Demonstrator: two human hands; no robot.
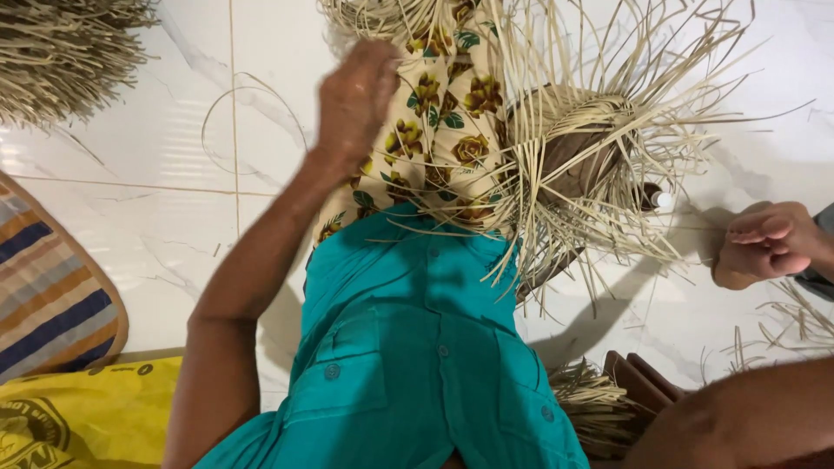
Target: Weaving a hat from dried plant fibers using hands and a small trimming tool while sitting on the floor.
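Note:
My left hand [354, 94] is raised over my lap and blurred by motion, its fingers curled, so I cannot tell whether it grips anything. It hovers at the left edge of the floral cloth [434, 130] on my legs, just below a bunch of pale straw strands [382, 17]. To its right a half-woven straw piece [569, 143] sits over a dark rounded mould, with loose strands fanning out all round. Only a bare arm [738, 417] shows at the lower right; my right hand is out of view.
Another person's hand or foot [764, 243] rests on the white tiled floor [174, 156] at the right edge. A straw heap [65, 48] lies top left, a striped mat [48, 295] and a yellow sack [87, 408] at left, and a straw bundle [591, 404] by a brown object.

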